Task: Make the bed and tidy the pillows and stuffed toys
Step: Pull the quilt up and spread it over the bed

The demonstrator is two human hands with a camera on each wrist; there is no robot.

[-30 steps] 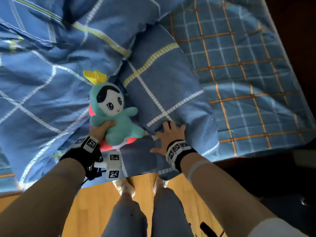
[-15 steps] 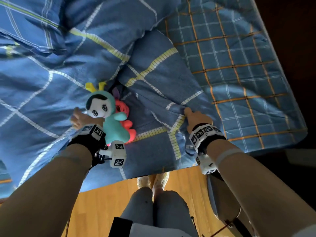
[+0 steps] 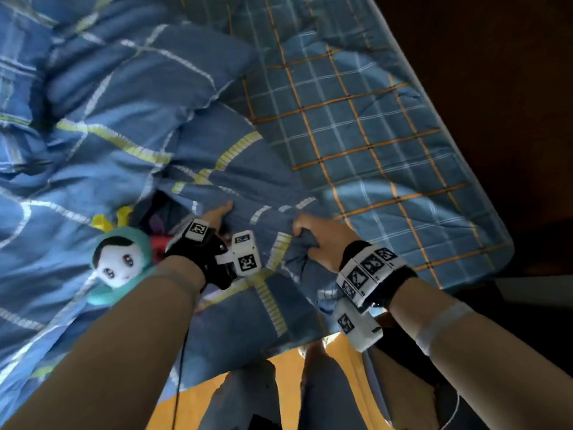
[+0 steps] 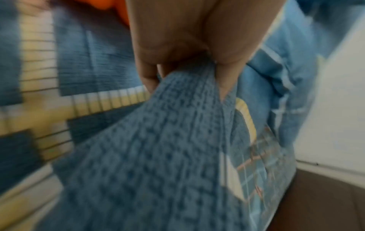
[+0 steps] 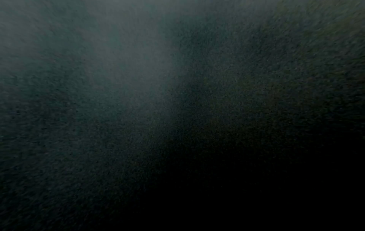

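Observation:
A rumpled blue duvet (image 3: 130,97) with white and yellow stripes covers the left of the bed. My left hand (image 3: 220,213) pinches a fold of the duvet (image 4: 158,140) between thumb and fingers (image 4: 227,51). My right hand (image 3: 305,235) grips a bunch of the same duvet a little to the right. A teal plush doll (image 3: 119,259) with a white face lies on the duvet, beside my left forearm and untouched. A red toy (image 3: 158,243) peeks out behind it, mostly hidden. The right wrist view is dark.
The checked blue-and-orange sheet (image 3: 366,125) lies bare on the right half of the bed. The duvet's edge hangs over the near side above the wooden floor (image 3: 283,380), where my legs (image 3: 248,398) stand. Dark space lies beyond the bed's right edge.
My left hand has let go of the doll and moved right to pinch the duvet. The doll now lies on the duvet. My right hand keeps its grip on the fold.

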